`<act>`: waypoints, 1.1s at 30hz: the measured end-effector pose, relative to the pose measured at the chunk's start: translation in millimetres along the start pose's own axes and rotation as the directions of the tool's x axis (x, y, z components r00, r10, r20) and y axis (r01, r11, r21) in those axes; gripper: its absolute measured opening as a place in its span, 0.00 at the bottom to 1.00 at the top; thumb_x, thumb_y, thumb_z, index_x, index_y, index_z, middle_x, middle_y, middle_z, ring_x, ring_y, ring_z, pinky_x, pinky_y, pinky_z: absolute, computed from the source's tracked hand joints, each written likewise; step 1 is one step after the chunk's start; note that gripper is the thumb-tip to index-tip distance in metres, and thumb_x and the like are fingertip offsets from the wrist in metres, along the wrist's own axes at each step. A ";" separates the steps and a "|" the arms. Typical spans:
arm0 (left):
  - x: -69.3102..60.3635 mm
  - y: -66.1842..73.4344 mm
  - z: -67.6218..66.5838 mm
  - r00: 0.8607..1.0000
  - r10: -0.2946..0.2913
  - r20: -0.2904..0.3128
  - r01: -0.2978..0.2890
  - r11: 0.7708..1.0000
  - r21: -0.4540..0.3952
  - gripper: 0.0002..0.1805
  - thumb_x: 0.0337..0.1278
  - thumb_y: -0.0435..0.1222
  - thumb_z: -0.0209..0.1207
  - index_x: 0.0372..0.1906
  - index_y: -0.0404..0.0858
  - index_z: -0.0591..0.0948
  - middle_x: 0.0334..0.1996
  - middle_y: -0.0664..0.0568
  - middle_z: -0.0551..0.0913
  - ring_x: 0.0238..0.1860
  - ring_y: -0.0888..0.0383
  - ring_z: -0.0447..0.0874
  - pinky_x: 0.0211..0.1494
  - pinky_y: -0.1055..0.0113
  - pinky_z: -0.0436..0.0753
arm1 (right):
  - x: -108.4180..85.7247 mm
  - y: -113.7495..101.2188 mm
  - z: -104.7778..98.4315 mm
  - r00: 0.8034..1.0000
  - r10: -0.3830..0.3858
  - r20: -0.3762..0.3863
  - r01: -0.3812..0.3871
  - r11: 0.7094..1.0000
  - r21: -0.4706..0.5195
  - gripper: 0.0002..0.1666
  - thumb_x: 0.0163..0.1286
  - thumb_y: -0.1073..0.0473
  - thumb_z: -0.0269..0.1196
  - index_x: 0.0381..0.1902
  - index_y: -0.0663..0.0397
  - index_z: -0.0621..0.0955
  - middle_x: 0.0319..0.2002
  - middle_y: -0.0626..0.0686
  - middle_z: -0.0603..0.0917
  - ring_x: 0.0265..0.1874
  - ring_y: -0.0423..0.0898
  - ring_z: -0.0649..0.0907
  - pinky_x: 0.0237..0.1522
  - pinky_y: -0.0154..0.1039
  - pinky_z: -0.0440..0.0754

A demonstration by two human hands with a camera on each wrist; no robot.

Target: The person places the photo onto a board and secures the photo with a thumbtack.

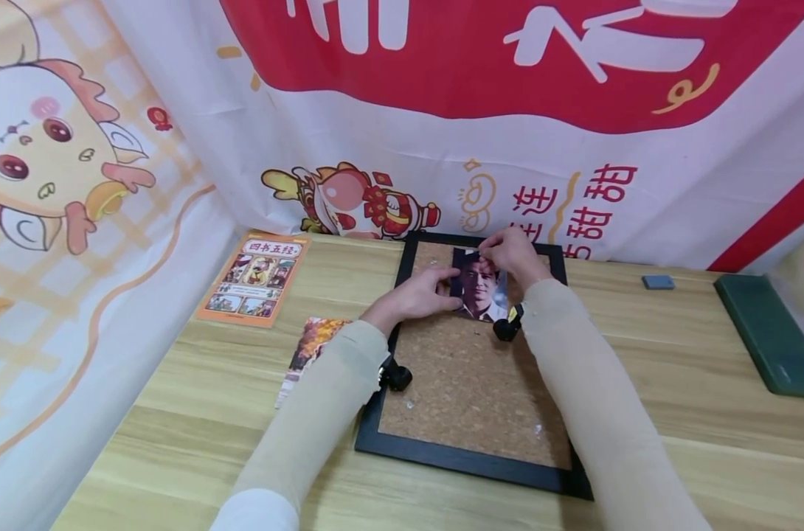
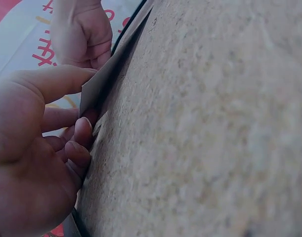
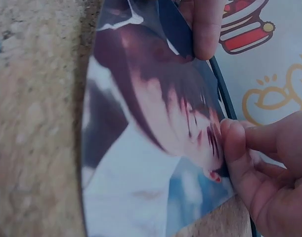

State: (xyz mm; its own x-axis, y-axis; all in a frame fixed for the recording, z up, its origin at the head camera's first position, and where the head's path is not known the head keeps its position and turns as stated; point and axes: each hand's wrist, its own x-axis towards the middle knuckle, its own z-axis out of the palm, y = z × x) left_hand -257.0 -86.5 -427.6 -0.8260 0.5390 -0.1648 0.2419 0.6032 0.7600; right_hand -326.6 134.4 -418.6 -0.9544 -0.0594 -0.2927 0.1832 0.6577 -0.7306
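Observation:
A portrait photo (image 1: 479, 289) (image 3: 141, 98) lies at the top part of a cork board (image 1: 468, 383) with a black frame. My left hand (image 1: 423, 293) (image 2: 37, 143) holds the photo's left edge between thumb and fingers, and in the left wrist view that edge stands a little off the cork (image 2: 200, 128). At the photo's upper right, my right hand (image 1: 511, 257) (image 3: 274, 168) has its thumb and index finger pinched together at the edge. Whether something small sits between those fingertips is hidden.
Left of the board lie a colourful picture (image 1: 312, 343), partly under my left forearm, and an orange printed card (image 1: 254, 279). Toward the right are a small blue block (image 1: 658, 282) and a dark green slab (image 1: 774, 335). A printed cloth (image 1: 375, 133) hangs behind the board.

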 end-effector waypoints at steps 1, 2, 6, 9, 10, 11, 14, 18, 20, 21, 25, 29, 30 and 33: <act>-0.3 -0.2 -0.5 1.000 -0.005 0.004 0.005 1.000 0.003 0.38 0.74 0.40 0.67 0.82 0.34 0.68 0.35 0.51 0.79 0.34 0.58 0.77 0.40 0.68 0.74 | 0.9 -1.1 0.5 1.000 0.006 0.006 -0.006 1.000 -0.015 0.15 0.83 0.62 0.60 0.58 0.62 0.87 0.49 0.58 0.89 0.42 0.46 0.86 0.52 0.43 0.84; -0.6 -0.6 -1.0 1.000 -0.010 0.006 0.010 1.000 0.005 0.38 0.74 0.40 0.67 0.82 0.34 0.68 0.36 0.51 0.79 0.35 0.58 0.78 0.41 0.68 0.74 | 1.2 -2.5 1.0 1.000 0.017 0.010 -0.017 0.999 -0.034 0.16 0.83 0.62 0.59 0.58 0.61 0.87 0.51 0.58 0.88 0.45 0.48 0.85 0.55 0.45 0.83; 0.2 -0.5 -2.4 1.000 -0.017 0.014 0.017 1.000 0.002 0.38 0.74 0.40 0.67 0.82 0.35 0.68 0.37 0.50 0.80 0.36 0.56 0.78 0.43 0.66 0.75 | 0.7 -8.8 0.1 0.998 0.059 0.030 -0.058 0.998 -0.039 0.16 0.83 0.63 0.55 0.58 0.61 0.87 0.55 0.60 0.87 0.51 0.52 0.84 0.63 0.51 0.82; 6.7 -9.9 -0.2 1.000 -0.020 0.018 0.020 1.000 0.002 0.39 0.74 0.42 0.67 0.82 0.35 0.68 0.36 0.51 0.80 0.36 0.56 0.78 0.43 0.65 0.75 | 2.5 -11.5 0.0 0.996 0.087 0.031 -0.085 0.995 -0.057 0.16 0.83 0.63 0.56 0.57 0.60 0.87 0.57 0.59 0.85 0.54 0.52 0.81 0.65 0.51 0.79; 9.4 -13.8 0.6 1.000 -0.015 0.017 0.015 1.000 0.004 0.40 0.73 0.43 0.68 0.82 0.35 0.68 0.35 0.52 0.80 0.35 0.57 0.78 0.43 0.65 0.75 | 3.2 -11.8 0.0 0.995 0.095 0.036 -0.093 0.994 -0.055 0.15 0.83 0.62 0.56 0.57 0.60 0.87 0.58 0.60 0.84 0.55 0.53 0.81 0.65 0.51 0.79; 9.8 -14.5 0.7 1.000 -0.016 0.020 0.016 1.000 0.003 0.40 0.73 0.44 0.68 0.82 0.35 0.68 0.34 0.52 0.80 0.35 0.57 0.78 0.43 0.65 0.75 | 3.9 -12.0 0.2 0.994 0.102 0.041 -0.099 0.993 -0.057 0.15 0.84 0.62 0.57 0.57 0.60 0.87 0.59 0.60 0.84 0.56 0.53 0.80 0.65 0.51 0.78; 10.3 -15.9 1.4 1.000 -0.016 0.021 0.016 1.000 -0.001 0.40 0.73 0.43 0.68 0.82 0.35 0.68 0.34 0.53 0.79 0.34 0.57 0.78 0.43 0.65 0.75 | 4.7 -12.1 0.5 0.993 0.111 0.051 -0.108 0.993 -0.048 0.16 0.84 0.62 0.57 0.59 0.59 0.87 0.60 0.60 0.84 0.57 0.54 0.80 0.66 0.51 0.79; 3.1 -3.3 -0.9 0.999 -0.024 0.023 0.025 1.000 -0.015 0.38 0.74 0.40 0.67 0.82 0.34 0.68 0.35 0.50 0.79 0.36 0.56 0.78 0.44 0.65 0.75 | 2.2 -12.4 0.8 0.996 0.090 0.030 -0.088 0.995 -0.044 0.15 0.83 0.62 0.59 0.58 0.61 0.87 0.54 0.59 0.86 0.51 0.51 0.83 0.61 0.48 0.82; 2.7 -2.3 -0.5 1.000 -0.024 0.020 0.024 1.000 -0.017 0.38 0.74 0.40 0.67 0.82 0.35 0.68 0.35 0.51 0.79 0.36 0.56 0.77 0.44 0.66 0.74 | 0.1 -13.0 2.0 0.998 0.064 0.012 -0.064 0.997 -0.034 0.14 0.82 0.63 0.59 0.55 0.63 0.87 0.47 0.57 0.87 0.46 0.50 0.84 0.56 0.45 0.83; 2.6 -2.1 -0.3 1.000 -0.024 0.019 0.025 1.000 -0.016 0.38 0.74 0.40 0.67 0.82 0.35 0.68 0.35 0.51 0.79 0.36 0.57 0.77 0.44 0.66 0.74 | -0.7 -13.1 2.7 0.999 0.051 0.001 -0.051 0.998 -0.032 0.14 0.82 0.63 0.59 0.54 0.64 0.87 0.43 0.56 0.88 0.43 0.49 0.84 0.53 0.44 0.83; 2.3 -1.6 0.3 1.000 -0.020 0.010 0.020 1.000 -0.008 0.38 0.74 0.40 0.67 0.82 0.34 0.68 0.36 0.51 0.79 0.36 0.57 0.77 0.44 0.66 0.74 | -2.3 -13.0 4.8 0.999 0.010 -0.034 -0.011 0.999 -0.049 0.13 0.79 0.64 0.59 0.49 0.67 0.87 0.31 0.51 0.86 0.36 0.46 0.84 0.47 0.41 0.82; 4.2 -3.7 1.5 0.999 -0.035 0.002 0.035 0.999 0.028 0.38 0.74 0.41 0.67 0.82 0.36 0.69 0.49 0.43 0.83 0.51 0.48 0.83 0.57 0.59 0.79 | -0.6 -12.8 6.4 0.998 0.022 -0.060 -0.025 0.998 -0.054 0.13 0.75 0.65 0.58 0.40 0.66 0.88 0.26 0.52 0.87 0.31 0.48 0.86 0.44 0.42 0.83; 6.2 -5.8 2.7 0.999 -0.039 -0.002 0.039 0.998 0.049 0.38 0.73 0.42 0.67 0.82 0.36 0.69 0.56 0.41 0.83 0.60 0.46 0.82 0.65 0.57 0.79 | 0.0 -12.3 7.0 0.997 0.023 -0.074 -0.028 0.998 -0.064 0.12 0.75 0.65 0.59 0.37 0.65 0.88 0.25 0.52 0.86 0.31 0.49 0.86 0.43 0.42 0.83; 11.7 -9.5 5.5 0.998 -0.062 -0.004 0.062 0.992 0.105 0.39 0.71 0.45 0.67 0.82 0.39 0.69 0.76 0.39 0.74 0.84 0.42 0.62 0.85 0.51 0.64 | 4.3 -10.0 7.4 0.992 0.008 -0.125 -0.025 0.991 -0.134 0.12 0.70 0.64 0.61 0.28 0.63 0.87 0.23 0.53 0.85 0.27 0.50 0.84 0.38 0.42 0.81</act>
State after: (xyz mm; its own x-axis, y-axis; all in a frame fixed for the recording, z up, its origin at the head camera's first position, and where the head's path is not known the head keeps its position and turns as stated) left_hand -266.1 -82.7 -440.2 -0.8414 0.4983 -0.2091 0.2426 0.6941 0.6778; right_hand -330.8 122.1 -417.1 -0.9749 0.0403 -0.2189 0.1735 0.7535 -0.6341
